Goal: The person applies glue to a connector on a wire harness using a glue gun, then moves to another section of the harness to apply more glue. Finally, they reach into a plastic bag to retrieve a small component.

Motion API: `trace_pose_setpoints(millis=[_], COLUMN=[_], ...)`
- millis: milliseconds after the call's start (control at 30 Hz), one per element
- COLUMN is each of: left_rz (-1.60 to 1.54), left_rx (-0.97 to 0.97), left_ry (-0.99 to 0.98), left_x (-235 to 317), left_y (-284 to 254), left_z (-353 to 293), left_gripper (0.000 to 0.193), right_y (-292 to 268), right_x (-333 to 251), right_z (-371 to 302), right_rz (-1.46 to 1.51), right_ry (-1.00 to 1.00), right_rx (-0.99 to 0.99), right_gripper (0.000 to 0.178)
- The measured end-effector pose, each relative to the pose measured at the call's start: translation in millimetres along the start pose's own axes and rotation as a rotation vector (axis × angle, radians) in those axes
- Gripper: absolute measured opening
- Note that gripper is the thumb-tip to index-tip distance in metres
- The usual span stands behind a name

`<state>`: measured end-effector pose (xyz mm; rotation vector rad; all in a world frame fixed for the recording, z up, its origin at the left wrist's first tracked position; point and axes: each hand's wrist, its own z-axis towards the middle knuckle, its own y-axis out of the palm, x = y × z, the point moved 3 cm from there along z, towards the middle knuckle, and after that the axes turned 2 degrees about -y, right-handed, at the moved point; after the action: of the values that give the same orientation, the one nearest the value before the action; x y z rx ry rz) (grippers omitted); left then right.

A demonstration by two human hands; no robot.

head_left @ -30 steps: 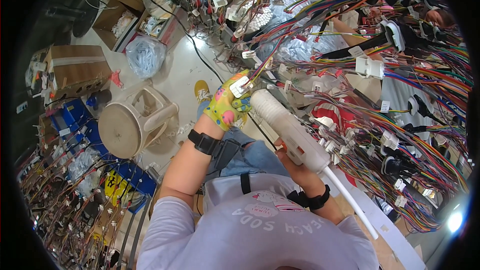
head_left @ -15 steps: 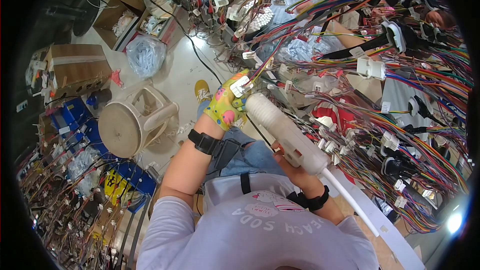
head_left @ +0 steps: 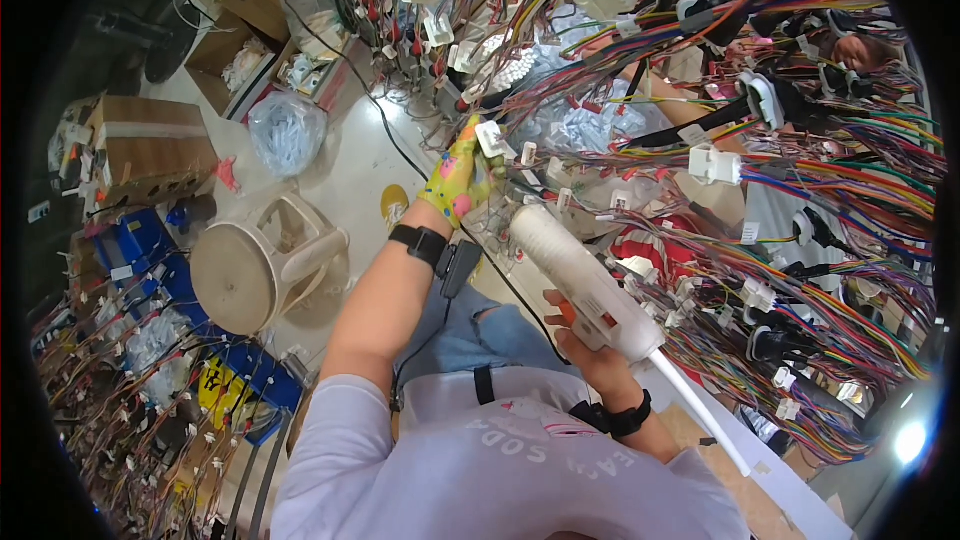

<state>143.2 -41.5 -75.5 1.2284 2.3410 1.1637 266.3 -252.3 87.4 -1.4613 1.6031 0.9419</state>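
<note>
Gripping with right hand (head_left: 593,352) white tool (head_left: 575,270), pinching with left hand (head_left: 457,180) white connector (head_left: 491,140); probably light, stiff, best held by sides.

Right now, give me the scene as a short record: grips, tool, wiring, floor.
left grip: patterned yellow glove, at a white connector; how firmly closed is unclear
right grip: bare, closed around a white handheld tool
tool pose: rounded end toward upper left, apart from the connector; white cord trails to lower right
wiring: multicoloured wires with connectors, massed on the right
floor, left: round-seated stool, taped cardboard box, clear bag of pale pieces
</note>
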Motion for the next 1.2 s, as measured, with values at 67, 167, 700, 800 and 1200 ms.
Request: trace_pose_setpoints(millis=[67, 167, 700, 800, 1200], left_rz=[0.015, -0.077, 0.236, 0.226, 0.168], left_rx=[0.069, -0.053, -0.235, -0.185, -0.202], left_ry=[0.017, 0.065, 0.087, 0.102, 0.058], left_x=[4.6, 5.9, -80.5, -77.3, -63.7], left_y=[3.2, 0.2, 38.5, 32.6, 17.5], left_z=[14.0, 26.1, 2.3, -15.0, -79.1], left_gripper=[0.035, 0.037, 0.051, 0.043, 0.042], right_y=[-1.3, -2.8, -18.3, -20.9, -21.7], right_x=[-3.3, -4.5, -3.8, -1.6, 33.6], right_z=[-1.3, -3.5, -40.1, -39.5, -25.6], right_rz=[-0.002, -0.006, 0.075, 0.087, -0.086], right_ry=[0.018, 0.009, -0.102, -0.138, -0.129], right_rx=[0.005, 0.014, 0.155, 0.152, 0.029], right_gripper=[0.056, 0.057, 0.062, 0.062, 0.054])
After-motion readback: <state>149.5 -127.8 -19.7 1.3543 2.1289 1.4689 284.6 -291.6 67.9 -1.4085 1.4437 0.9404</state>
